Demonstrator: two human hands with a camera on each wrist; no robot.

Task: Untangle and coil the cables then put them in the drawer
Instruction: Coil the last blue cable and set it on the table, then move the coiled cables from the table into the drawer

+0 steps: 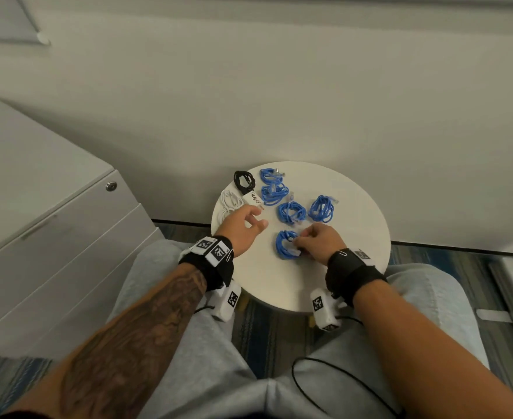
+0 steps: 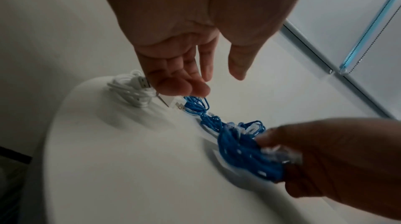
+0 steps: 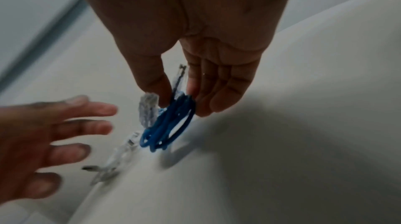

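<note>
Round white bench (image 1: 355, 213) carries all cables. Nearest, the right hand (image 1: 320, 241) pinches a coiled blue cable (image 1: 286, 244) resting on it; the left hand (image 1: 243, 226) hovers beside, fingers relaxed, holding nothing. Farther: four blue coils (image 1: 291, 211), apparently tied, a white cable (image 1: 229, 204), a black cable (image 1: 243, 179). Closed drawers (image 1: 67, 237) stand left.

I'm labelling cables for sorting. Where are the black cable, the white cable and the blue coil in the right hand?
black cable (image 1: 243, 179), head view, coil's left loop
white cable (image 2: 130, 93), left wrist view, bundle's middle
blue coil (image 3: 171, 124), right wrist view, looped strands
</note>
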